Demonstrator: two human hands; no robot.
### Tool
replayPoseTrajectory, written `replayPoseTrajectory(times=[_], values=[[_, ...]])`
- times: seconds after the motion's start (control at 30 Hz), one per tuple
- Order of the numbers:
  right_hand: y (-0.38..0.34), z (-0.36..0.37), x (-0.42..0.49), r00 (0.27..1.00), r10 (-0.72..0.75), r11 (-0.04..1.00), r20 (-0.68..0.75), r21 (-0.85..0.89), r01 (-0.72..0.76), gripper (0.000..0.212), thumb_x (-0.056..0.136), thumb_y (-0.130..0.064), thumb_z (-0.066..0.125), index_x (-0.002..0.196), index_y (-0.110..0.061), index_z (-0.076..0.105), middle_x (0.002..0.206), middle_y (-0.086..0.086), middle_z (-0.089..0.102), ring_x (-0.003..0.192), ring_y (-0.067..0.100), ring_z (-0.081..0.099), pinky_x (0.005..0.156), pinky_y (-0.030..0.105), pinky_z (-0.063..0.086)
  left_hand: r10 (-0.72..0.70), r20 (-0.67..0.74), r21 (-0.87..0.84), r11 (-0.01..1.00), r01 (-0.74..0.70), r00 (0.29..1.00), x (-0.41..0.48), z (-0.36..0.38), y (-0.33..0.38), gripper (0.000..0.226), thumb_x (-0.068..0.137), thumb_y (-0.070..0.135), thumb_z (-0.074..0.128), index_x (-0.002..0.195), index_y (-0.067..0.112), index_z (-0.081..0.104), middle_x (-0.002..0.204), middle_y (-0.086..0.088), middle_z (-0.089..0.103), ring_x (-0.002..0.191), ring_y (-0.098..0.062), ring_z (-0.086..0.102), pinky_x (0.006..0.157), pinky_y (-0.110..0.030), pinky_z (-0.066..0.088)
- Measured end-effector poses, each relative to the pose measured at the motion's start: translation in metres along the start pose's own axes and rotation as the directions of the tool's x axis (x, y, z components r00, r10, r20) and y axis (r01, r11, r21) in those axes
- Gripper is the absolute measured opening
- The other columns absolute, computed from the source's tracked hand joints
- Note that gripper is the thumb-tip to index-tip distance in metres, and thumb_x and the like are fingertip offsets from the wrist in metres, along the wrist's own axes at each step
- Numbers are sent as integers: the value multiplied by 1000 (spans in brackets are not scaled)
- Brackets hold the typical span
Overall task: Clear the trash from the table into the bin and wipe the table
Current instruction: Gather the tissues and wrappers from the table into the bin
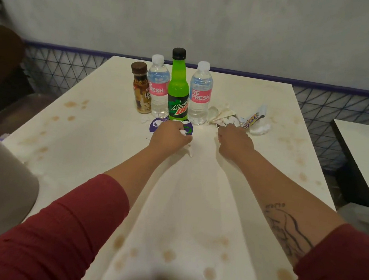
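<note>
The left grip [171, 136] and the right grip [235, 141] lie on the desk [274, 99], side by side and apart. Behind the left grip four bottles stand upright in a row across the desk: from left to right a small bottle [140, 87], a water bottle [158, 89], a soda bottle [178, 89] and a second water bottle [199, 95]. A wrapper [155, 124] lies flat between the left grip and the row, partly under that grip, and a paper scrap [183, 132] sits in that grip. The right grip reaches the near edge of a heap of crumpled paper [222, 116], with a snack wrapper [252, 119] and a tissue [259, 130] at the heap's right end. Well to the right of that grip, apart from the desk, stands a second desk [365, 147].
</note>
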State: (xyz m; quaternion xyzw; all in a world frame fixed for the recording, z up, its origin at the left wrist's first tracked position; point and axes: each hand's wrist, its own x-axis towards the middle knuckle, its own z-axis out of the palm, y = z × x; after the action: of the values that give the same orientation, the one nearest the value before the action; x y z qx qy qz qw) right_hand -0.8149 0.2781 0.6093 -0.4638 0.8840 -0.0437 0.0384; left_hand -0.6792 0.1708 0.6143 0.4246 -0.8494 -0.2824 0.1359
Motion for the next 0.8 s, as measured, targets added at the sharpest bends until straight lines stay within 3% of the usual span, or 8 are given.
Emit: replayPoseTrajectory(times=[0.17,0.27,0.4,0.5,0.57,0.63,0.73,0.8], values=[[1,-4,-3,998,17,994,-58,111,-11,18,81,-3,47,87,-19,43,95,11,49,99,33,54,66,32,33,-43,-23,27,999,44,999,3,-3,-6,38,80,5,64,118,9,63,122,-12,57,108,-26,56,81,-30,46],[-1,-12,-6,987,67,972,-147,234,-31,21,77,-1,49,76,-19,38,88,10,51,83,29,51,62,29,31,-54,-30,0,999,54,998,2,-9,-7,43,80,1,63,122,10,60,124,-12,56,109,-27,56,84,-33,48],[-17,-35,-8,959,202,823,-199,566,-56,24,74,-2,52,94,-15,50,83,2,55,72,26,52,59,29,37,-10,-49,-48,999,7,999,-5,-26,-5,28,82,1,57,108,9,59,111,-13,62,96,-25,55,73,-29,43],[-38,-56,-7,966,235,637,-107,767,-70,20,76,0,49,86,-10,61,80,2,57,63,23,53,49,24,41,33,-101,-74,996,-41,994,-13,-42,-4,16,87,8,52,100,7,61,104,-14,64,91,-26,55,73,-31,43],[-53,-70,-9,970,237,559,-46,824,-97,17,77,3,47,71,-8,58,69,5,52,57,19,46,46,21,37,46,-112,-105,993,-57,993,-20,-56,-2,20,90,12,50,104,7,63,106,-12,65,93,-26,56,74,-31,44],[-70,-84,-14,973,228,548,-46,832,-89,20,75,6,48,62,-9,49,64,6,46,58,18,41,50,22,32,56,-131,-136,988,-74,990,-29,-74,2,24,93,19,49,110,9,61,111,-9,64,92,-22,54,73,-29,42],[-98,-108,-26,974,213,559,-75,827,-58,20,74,9,49,63,-8,47,67,6,46,64,20,43,52,24,31,84,-178,-186,975,-118,980,-45,-107,10,37,96,39,46,118,12,59,110,0,61,97,-22,56,78,-30,43],[-122,-125,-35,982,157,517,-102,856,7,26,76,7,49,60,-13,46,66,5,47,63,20,48,55,25,35,110,-233,-233,958,-165,966,-55,-132,14,45,96,49,41,109,10,61,106,-5,64,97,-24,57,75,-31,41]])
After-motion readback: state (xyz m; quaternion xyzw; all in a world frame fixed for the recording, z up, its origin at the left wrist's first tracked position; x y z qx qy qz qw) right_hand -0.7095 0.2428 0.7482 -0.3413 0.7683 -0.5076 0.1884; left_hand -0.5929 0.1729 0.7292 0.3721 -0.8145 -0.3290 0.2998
